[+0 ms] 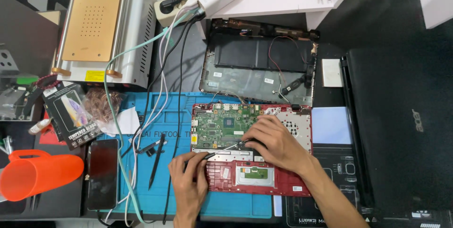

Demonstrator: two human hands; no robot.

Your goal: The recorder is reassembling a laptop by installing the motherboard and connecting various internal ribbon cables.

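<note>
The left hand (189,181) is closed around the dark handle of a thin screwdriver (218,151), fingers curled and pinching it, with the metal shaft slanting up and to the right toward the other hand. The right hand (276,143) lies palm down on the opened red laptop chassis (302,188), its fingers bent and drawn together over the shaft's tip at the lower right edge of the green motherboard (224,126); whether the fingertips pinch a small part there cannot be told.

Just below both hands, in the chassis, sits the underside of the touchpad (255,175). Beyond the right hand lies the removed black bottom cover (257,65) with red and black wires running across it. To the right of the right hand, well apart, is a closed black laptop (401,114).

Left of the left hand, on the blue repair mat (165,195), a black pen-like tool (157,161) lies beside trailing white, black and pale green cables (111,129). Farther left are a black smartphone (102,173), a screen-protector package (73,114) and an orange plastic jug (40,173) on its side. Far beyond the left hand stands a screen separator machine (106,27) with a copper-coloured plate.
</note>
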